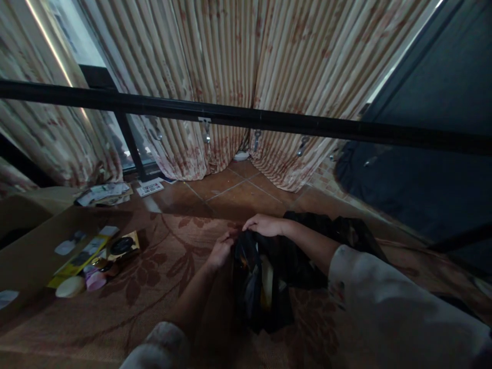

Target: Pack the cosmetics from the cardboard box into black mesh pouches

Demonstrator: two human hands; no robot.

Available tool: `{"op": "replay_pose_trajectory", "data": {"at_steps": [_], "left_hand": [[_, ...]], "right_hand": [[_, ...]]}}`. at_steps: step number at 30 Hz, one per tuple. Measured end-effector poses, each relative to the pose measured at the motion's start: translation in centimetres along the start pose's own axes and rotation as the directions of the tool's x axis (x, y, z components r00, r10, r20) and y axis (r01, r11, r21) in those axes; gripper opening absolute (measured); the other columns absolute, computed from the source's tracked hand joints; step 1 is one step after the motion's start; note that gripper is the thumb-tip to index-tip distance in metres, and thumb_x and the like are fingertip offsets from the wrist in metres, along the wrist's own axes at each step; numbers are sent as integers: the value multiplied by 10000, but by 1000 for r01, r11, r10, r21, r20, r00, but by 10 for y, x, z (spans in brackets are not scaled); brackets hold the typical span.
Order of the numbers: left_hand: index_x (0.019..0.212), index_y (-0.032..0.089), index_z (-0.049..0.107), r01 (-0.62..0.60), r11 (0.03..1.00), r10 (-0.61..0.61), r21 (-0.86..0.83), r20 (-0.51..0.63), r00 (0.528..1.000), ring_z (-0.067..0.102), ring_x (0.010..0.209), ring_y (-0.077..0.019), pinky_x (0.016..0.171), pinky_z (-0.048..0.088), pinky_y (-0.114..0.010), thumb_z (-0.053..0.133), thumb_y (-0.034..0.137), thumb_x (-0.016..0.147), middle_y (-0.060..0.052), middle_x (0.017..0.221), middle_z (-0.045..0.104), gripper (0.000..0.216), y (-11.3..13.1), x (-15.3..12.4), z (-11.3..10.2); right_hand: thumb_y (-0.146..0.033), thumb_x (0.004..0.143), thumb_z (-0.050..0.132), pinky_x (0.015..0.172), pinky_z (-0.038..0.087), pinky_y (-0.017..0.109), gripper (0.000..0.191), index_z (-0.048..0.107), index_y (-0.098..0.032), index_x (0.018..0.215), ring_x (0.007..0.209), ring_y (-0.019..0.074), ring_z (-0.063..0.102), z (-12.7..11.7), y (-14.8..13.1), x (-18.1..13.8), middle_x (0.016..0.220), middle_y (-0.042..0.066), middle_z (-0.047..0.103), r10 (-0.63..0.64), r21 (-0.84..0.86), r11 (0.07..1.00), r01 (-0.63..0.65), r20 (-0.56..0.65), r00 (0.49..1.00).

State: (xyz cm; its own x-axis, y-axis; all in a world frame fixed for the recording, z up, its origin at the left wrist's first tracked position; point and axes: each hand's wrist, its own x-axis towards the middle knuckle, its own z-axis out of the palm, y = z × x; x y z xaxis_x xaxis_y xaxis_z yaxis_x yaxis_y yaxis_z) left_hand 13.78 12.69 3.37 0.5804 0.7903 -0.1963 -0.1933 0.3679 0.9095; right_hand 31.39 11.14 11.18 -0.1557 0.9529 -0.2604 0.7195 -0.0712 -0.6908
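A black plastic bag [246,287] lies in front of me on the patterned cloth [165,307]. At the bag's far left edge, my left hand [222,250] is closed, with its fingertips pinching the plastic. My right hand [266,225] grips the top of the bag just beside it, fingers bent over the rim. Inside the bag's opening a pale and yellow item [266,287] shows in part; its kind is too dark to make out. More crumpled black plastic [307,261] spreads under and beyond my right forearm.
Small items, among them a yellow packet [73,264], a gold box with a dark round [123,247] and a pink piece [95,279], lie at left by a cardboard box [26,246]. Papers [103,193] rest behind. A dark rail [230,114] crosses before curtains [215,61].
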Motion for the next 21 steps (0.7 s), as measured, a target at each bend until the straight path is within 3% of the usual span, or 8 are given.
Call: {"op": "replay_pose_trajectory", "data": {"at_steps": [5, 11, 21], "left_hand": [[987, 169, 645, 69, 996, -68, -58, 27, 997, 620, 799, -182, 748, 466, -298, 579, 210, 621, -46, 897, 692, 374, -13, 8, -1], [996, 180, 642, 84, 990, -83, -113, 17, 996, 606, 676, -153, 642, 462, -268, 589, 228, 648, -31, 821, 687, 355, -22, 10, 2], [1018, 179, 611, 59, 986, -69, -156, -57, 996, 595, 656, -127, 613, 459, -237, 608, 285, 677, -26, 817, 678, 357, -19, 3, 8]], "right_hand": [[-97, 664, 480, 680, 459, 204, 325, 712, -171, 879, 729, 114, 622, -8, 14, 6, 814, 5, 704, 93, 110, 987, -119, 214, 972], [-153, 654, 529, 632, 452, 223, 271, 719, -173, 846, 634, 118, 595, -6, 17, 12, 760, 4, 694, 155, 132, 969, -210, 341, 927], [-234, 663, 594, 621, 433, 204, 201, 707, -174, 817, 607, 93, 563, 0, 32, 21, 722, -25, 676, 130, 191, 959, -210, 360, 924]]}}
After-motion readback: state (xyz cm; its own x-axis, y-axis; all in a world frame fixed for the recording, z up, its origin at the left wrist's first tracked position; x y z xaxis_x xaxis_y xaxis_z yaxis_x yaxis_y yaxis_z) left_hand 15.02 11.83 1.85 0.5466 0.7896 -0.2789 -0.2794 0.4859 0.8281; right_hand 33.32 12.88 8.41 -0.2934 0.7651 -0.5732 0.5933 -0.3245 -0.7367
